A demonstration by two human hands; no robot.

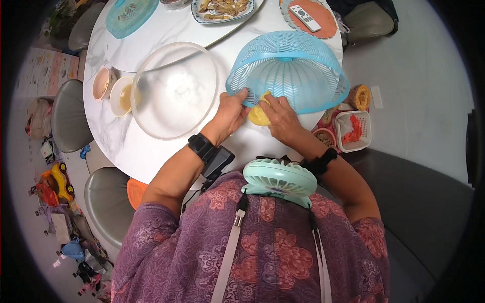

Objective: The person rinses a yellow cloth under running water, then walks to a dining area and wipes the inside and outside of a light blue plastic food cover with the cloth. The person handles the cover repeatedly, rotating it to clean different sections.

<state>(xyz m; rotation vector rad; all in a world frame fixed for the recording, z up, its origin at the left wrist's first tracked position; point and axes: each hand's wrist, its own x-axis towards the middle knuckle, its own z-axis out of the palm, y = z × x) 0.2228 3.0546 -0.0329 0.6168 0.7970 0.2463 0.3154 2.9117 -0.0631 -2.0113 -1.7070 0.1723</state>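
Note:
A blue plastic mesh food cover is tilted over the marble-patterned table, its open underside facing me. My left hand grips its near left rim. In my right hand is a yellow cloth, held against or close to that rim beside my left fingers. Left of my hands lies a large round translucent plastic cover or basin. It overlaps the edge of a cream bowl holding yellowish liquid, with a pink bowl beside it.
A plate of food, a teal lidded basket and a remote control on an orange mat are at the far side. A white basket and cut pumpkin stand right. Grey chairs line the left.

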